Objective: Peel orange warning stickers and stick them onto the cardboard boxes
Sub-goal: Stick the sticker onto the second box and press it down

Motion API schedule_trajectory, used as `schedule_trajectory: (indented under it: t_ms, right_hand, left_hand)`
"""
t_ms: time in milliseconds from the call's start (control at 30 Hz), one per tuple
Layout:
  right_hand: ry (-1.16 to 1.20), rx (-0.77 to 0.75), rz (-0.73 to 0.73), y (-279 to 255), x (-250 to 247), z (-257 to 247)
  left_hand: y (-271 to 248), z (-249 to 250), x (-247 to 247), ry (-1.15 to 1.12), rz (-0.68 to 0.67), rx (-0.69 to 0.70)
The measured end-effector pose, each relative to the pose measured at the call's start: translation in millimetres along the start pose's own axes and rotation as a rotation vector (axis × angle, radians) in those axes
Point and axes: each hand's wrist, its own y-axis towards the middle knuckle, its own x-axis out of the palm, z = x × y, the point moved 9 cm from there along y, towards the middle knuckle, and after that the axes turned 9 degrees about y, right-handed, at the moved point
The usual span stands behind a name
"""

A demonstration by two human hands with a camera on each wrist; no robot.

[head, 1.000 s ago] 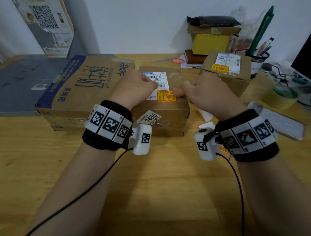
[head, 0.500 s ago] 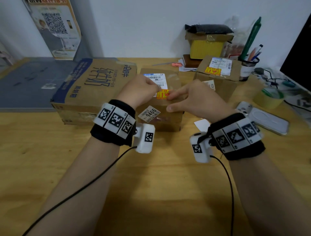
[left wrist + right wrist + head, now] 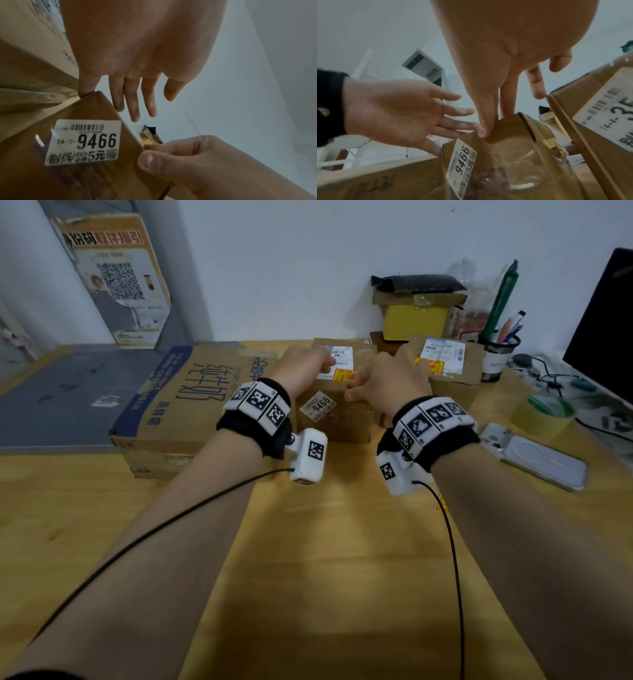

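An orange warning sticker [image 3: 343, 376] lies on top of the middle cardboard box [image 3: 342, 422], near its front edge and beside a white shipping label. My right hand [image 3: 387, 378] has a fingertip at the sticker's right edge. Its thumb [image 3: 485, 121] rests on the box's front face. My left hand [image 3: 301, 368] lies over the box's left side with straight fingers [image 3: 135, 94], thumb at the corner. The smaller box [image 3: 455, 392] to the right carries its own orange sticker [image 3: 430, 366]. The large printed box [image 3: 191, 398] on the left shows no orange sticker.
A phone [image 3: 534, 455], a tape roll [image 3: 544, 412], a pen cup [image 3: 496, 354] and a monitor [image 3: 606, 320] crowd the right side. A yellow box [image 3: 416, 316] stands at the back wall. An orange scrap [image 3: 442, 503] peeks out by my right wrist.
The left hand's fingers have straightened over the box top. The right fingertip has drawn back to the sticker's right edge, so more of the sticker shows. The head view has tilted up.
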Motion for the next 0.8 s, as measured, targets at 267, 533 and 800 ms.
schedule_trajectory:
  t_ms: [267, 533, 800]
  right_hand:
    - [-0.079, 0.017, -0.006, 50.7, 11.3, 13.8]
    - [-0.061, 0.191, -0.015, 36.2, -18.7, 62.1]
    - [-0.076, 0.261, -0.163, 16.2, -5.6, 94.4]
  left_hand:
    - [47.3, 8.2, 19.6, 0.028, -0.032, 0.023]
    - [54.3, 7.2, 23.7, 0.033, 0.046, -0.059]
    - [48.9, -1.1, 42.7, 0.195, -0.023, -0.082]
